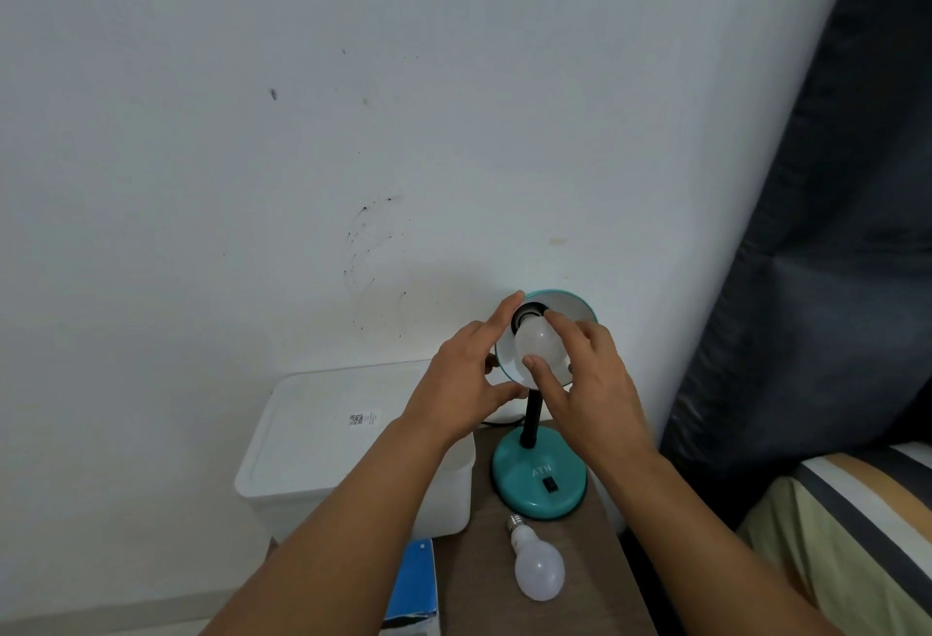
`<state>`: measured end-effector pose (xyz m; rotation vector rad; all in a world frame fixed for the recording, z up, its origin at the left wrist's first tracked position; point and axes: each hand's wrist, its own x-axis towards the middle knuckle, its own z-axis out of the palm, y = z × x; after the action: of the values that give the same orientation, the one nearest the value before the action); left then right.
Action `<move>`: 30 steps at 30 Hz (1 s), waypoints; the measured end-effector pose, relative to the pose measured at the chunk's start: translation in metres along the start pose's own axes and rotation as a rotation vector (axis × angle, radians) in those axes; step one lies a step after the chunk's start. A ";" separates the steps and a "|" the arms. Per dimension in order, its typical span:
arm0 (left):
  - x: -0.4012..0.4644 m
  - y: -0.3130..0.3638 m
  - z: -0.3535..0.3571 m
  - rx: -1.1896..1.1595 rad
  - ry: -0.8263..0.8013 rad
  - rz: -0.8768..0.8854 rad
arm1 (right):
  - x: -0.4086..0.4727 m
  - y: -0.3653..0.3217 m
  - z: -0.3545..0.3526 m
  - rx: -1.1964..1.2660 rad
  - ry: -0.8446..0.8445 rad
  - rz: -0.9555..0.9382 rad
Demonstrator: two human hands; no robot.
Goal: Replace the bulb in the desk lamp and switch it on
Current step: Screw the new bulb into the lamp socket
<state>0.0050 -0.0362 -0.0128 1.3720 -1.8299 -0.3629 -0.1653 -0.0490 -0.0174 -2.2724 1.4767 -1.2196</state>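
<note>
A teal desk lamp stands on a small brown table, its round base [538, 479] carrying a black switch [550, 484]. The teal shade [572, 305] tilts toward me. A white bulb [537, 346] sits in the shade's socket, unlit. My right hand [585, 383] pinches this bulb with its fingertips. My left hand [466, 373] grips the shade's left rim, index finger along the top edge and thumb under the rim. A second white bulb [537, 567] lies loose on the table in front of the base, screw cap pointing toward the lamp.
A white lidded plastic box [323, 438] stands left of the lamp. A blue carton [416, 580] lies at the table's front left. The brown table [600, 565] is narrow. A white wall is close behind; a dark curtain [817, 282] and striped bedding [857, 524] lie right.
</note>
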 end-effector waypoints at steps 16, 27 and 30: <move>0.000 0.000 0.001 -0.016 -0.004 -0.019 | 0.004 -0.001 -0.004 -0.042 0.001 -0.037; 0.000 0.001 0.000 -0.028 -0.016 -0.033 | 0.008 -0.002 -0.005 -0.007 -0.014 0.014; 0.000 0.003 0.000 -0.004 -0.011 -0.030 | 0.008 -0.006 -0.006 -0.012 -0.025 0.004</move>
<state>0.0035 -0.0354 -0.0109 1.3984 -1.8185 -0.3909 -0.1640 -0.0509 -0.0064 -2.2835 1.4831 -1.1798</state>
